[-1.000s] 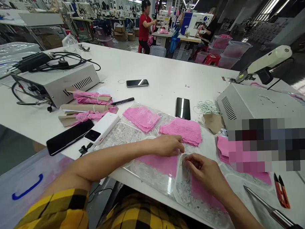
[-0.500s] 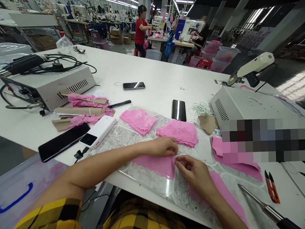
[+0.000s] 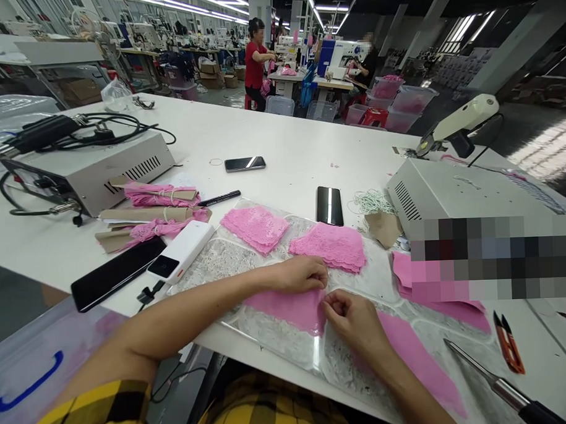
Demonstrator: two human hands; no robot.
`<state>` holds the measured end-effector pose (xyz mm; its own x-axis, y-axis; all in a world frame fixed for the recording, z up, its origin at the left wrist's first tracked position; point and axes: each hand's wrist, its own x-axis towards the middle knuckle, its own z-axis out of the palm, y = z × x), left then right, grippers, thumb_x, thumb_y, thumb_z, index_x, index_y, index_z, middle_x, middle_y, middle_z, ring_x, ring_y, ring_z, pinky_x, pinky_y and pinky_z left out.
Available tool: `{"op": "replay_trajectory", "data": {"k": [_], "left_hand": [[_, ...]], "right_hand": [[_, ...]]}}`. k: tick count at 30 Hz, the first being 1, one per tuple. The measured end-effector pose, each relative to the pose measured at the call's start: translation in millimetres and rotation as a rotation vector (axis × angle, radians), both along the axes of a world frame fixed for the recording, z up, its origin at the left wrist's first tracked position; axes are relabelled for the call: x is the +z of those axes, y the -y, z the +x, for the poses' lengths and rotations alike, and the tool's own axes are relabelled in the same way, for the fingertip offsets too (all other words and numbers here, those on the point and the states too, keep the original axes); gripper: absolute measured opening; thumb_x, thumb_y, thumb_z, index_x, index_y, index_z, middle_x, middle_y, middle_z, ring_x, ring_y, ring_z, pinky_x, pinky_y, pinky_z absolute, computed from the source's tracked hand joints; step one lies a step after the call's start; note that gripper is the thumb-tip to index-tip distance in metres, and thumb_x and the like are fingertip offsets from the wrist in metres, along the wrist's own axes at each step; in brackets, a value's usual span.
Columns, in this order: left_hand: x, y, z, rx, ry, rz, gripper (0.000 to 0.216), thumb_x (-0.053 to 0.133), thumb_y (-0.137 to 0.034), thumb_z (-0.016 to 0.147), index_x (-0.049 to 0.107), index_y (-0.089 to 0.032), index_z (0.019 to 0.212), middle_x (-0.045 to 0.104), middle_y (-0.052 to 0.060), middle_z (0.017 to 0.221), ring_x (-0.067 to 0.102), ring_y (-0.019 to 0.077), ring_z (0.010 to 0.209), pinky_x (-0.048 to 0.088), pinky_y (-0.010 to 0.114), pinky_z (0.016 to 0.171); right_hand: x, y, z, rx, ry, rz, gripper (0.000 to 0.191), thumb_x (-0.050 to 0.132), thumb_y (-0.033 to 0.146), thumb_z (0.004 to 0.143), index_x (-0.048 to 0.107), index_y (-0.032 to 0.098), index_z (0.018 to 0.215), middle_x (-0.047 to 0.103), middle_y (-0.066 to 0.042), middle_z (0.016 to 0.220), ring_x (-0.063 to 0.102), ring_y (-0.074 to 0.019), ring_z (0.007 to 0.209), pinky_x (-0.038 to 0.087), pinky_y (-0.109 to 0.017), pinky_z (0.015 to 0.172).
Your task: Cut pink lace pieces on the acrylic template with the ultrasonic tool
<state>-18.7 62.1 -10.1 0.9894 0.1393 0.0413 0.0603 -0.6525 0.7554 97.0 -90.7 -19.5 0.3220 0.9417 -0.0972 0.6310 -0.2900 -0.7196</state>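
Head view: a pixelated block (image 3: 498, 257) covers the front of the grey box (image 3: 468, 190) and part of the pink pieces (image 3: 447, 310) below it, so their full outline is lost. The right forearm (image 3: 403, 381) lies across a pink panel (image 3: 422, 365), hiding its left part, and the sleeve (image 3: 95, 416) runs out at the bottom edge. The upper edge of the pink cloth (image 3: 286, 311) disappears behind the left hand (image 3: 308, 274) and wrist. That cloth looks smooth, flat and slightly sheer, unlike the bumpy, scalloped lace stack (image 3: 328, 247) just beyond it. It lies on the clear plastic tray (image 3: 210, 261) on the white counter (image 3: 280, 138). The right hand (image 3: 354, 318) has its fingertips bunched at the cloth's right edge; the left hand's fingers are curled just above. Whether either hand pinches the cloth, I cannot tell.
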Motion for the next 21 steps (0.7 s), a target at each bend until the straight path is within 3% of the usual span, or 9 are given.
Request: {"op": "replay_trajectory", "data": {"k": [17, 21], "left_hand": [[4.1, 4.1, 0.4, 0.03, -0.022, 0.113, 0.014, 0.052, -0.009, 0.091, 0.061, -0.013, 0.081, 0.065, 0.007, 0.099, 0.061, 0.0155, 0.091, 0.05, 0.025, 0.084], [6.8, 4.4, 0.7, 0.01, -0.026, 0.15, 0.012, 0.056, -0.008, 0.089, 0.064, -0.013, 0.081, 0.065, 0.007, 0.102, 0.062, 0.0149, 0.091, 0.05, 0.023, 0.083]], "right_hand": [[-7.3, -0.8, -3.2, 0.001, 0.053, 0.039, 0.02, 0.047, 0.026, 0.076, 0.049, 0.021, 0.057, 0.049, 0.002, 0.051, 0.042, -0.0125, 0.05, 0.029, -0.026, 0.051], [0.9, 1.9, -1.8, 0.033, 0.065, 0.039, 0.019, 0.048, 0.026, 0.078, 0.055, 0.021, 0.061, 0.052, 0.001, 0.053, 0.045, -0.0133, 0.051, 0.03, -0.026, 0.052]]}}
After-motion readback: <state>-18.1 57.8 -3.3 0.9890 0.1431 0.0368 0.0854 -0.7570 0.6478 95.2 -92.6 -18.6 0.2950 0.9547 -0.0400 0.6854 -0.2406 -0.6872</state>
